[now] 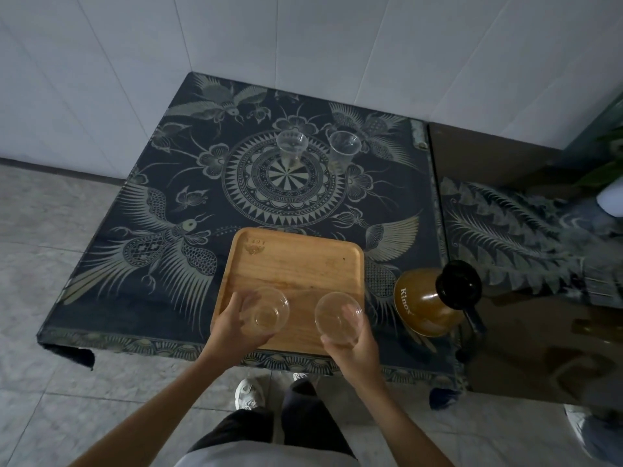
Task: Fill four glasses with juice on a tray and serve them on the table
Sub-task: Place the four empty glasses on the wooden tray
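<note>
A square wooden tray [296, 264] lies at the near edge of the dark patterned table [135, 203]. My left hand [232, 326] grips a clear empty glass [269, 311] over the tray's near left corner. My right hand [354, 345] grips a second clear empty glass [335, 315] over the near right part of the tray. Two more clear glasses stand on the cloth farther back, one [291, 148] at the middle of the round pattern, the other [342, 150] just to its right. A jug of amber juice [426, 303] with a black lid stands right of the tray.
A dark glossy cabinet top [539, 332] adjoins the table on the right, with a patterned runner [505, 237] on it. White tiled walls rise behind. Pale floor tiles lie to the left and below, where my shoes show.
</note>
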